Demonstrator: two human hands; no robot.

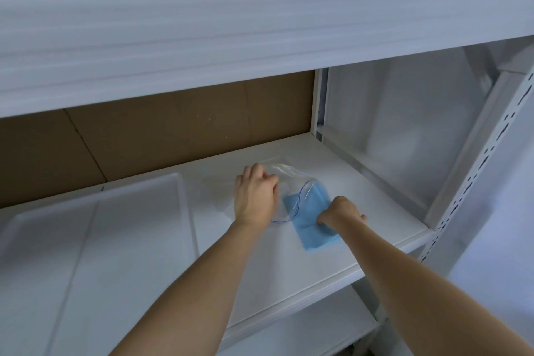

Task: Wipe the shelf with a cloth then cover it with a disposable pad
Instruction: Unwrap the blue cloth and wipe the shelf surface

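Note:
A folded blue disposable pad (310, 218) lies on the white shelf (289, 263), its far end still inside the mouth of a clear zip bag (289, 179). My right hand (339, 212) pinches the pad's right edge with curled fingers. My left hand (255, 195) rests on the bag just left of the pad, fingers bent over the plastic and holding it down. No wiping cloth is in view.
A white tray (95, 228) sits on the shelf to the left. Brown cardboard (161, 130) backs the shelf. Another shelf board (260, 37) hangs close overhead. A perforated upright post (474, 191) stands at the right, with a lower shelf (318, 329) beneath.

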